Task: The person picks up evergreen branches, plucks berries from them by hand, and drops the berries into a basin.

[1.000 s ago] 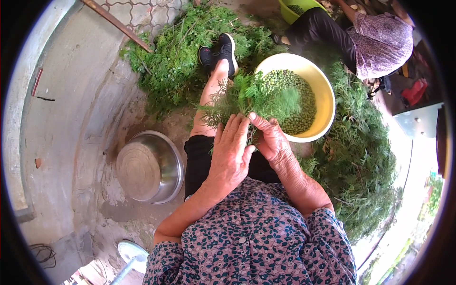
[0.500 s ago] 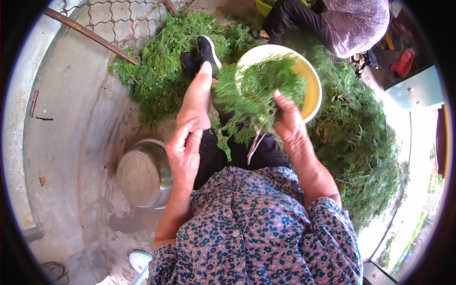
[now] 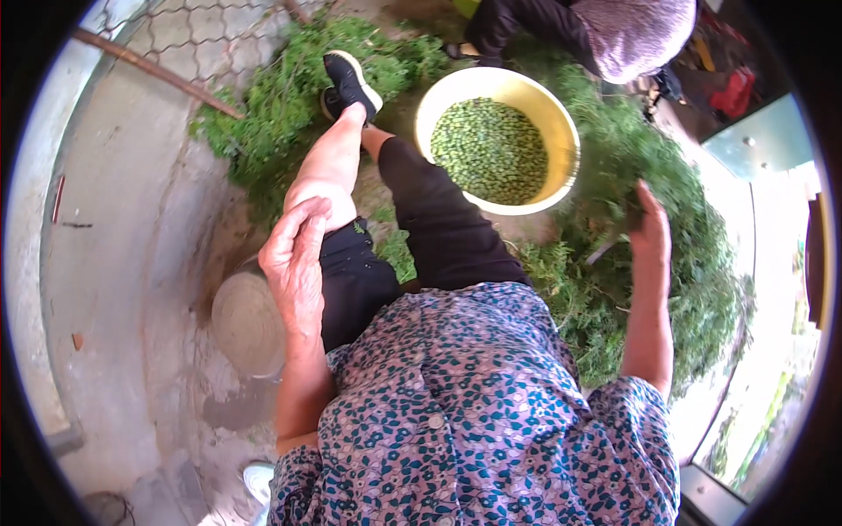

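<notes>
My left hand (image 3: 294,259) is closed at my left knee, fingertips pinched together; whatever they may hold is hidden. My right hand (image 3: 650,223) is out to the right, gripping a leafy evergreen branch (image 3: 605,245) whose pale stem shows and whose foliage blurs into the branch pile (image 3: 649,324) behind it. Between my legs and that pile, beyond my right knee, stands a round yellow basin (image 3: 561,140) holding small green round pieces, like seeds or berries (image 3: 487,149).
An overturned steel pot (image 3: 247,320) sits by my left hip. More branches (image 3: 281,61) lie around my shoes. A wooden pole (image 3: 158,74) leans at the upper left. A co-worker (image 3: 623,35) in dark trousers sits at the upper right, and a concrete edge (image 3: 105,280) runs along the left.
The branch has left the top of the basin, uncovering its contents, as my right hand carried it rightward to the pile. My left hand has parted from it and moved left to my knee.
</notes>
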{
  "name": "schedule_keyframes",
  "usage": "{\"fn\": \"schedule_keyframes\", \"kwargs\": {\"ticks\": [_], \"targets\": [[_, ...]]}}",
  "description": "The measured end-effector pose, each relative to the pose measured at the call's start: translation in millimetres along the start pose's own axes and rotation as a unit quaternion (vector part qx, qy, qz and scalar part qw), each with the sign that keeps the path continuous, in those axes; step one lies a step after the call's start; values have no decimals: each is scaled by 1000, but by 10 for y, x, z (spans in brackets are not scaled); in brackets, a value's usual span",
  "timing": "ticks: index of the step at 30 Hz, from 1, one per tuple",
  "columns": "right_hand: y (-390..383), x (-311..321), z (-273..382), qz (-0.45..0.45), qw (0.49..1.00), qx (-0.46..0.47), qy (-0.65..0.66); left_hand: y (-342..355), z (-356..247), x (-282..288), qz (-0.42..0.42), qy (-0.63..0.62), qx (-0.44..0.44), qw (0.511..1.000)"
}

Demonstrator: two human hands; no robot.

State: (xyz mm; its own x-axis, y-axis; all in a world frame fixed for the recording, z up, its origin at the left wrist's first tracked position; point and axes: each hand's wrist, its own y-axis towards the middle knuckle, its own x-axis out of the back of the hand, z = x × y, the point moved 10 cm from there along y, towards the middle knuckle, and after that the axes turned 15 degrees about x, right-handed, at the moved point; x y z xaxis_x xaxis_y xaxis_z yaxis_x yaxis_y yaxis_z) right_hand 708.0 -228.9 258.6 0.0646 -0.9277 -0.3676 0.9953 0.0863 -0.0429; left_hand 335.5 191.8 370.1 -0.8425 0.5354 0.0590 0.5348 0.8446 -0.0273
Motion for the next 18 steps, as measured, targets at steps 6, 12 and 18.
{"fn": "schedule_keyframes", "kwargs": {"ticks": [6, 12, 18], "targets": [[15, 1741, 73, -219, 969, 21, -112, -13, -125, 355, -68, -36, -18, 997], [-174, 1915, -484, -246, 940, -51, -230, -21, -308, 657, -130, 7, -52, 990], [-124, 532, -1144, -100, 984, -111, -97, -76, -368, 996, -183, -53, -48, 980]]}}
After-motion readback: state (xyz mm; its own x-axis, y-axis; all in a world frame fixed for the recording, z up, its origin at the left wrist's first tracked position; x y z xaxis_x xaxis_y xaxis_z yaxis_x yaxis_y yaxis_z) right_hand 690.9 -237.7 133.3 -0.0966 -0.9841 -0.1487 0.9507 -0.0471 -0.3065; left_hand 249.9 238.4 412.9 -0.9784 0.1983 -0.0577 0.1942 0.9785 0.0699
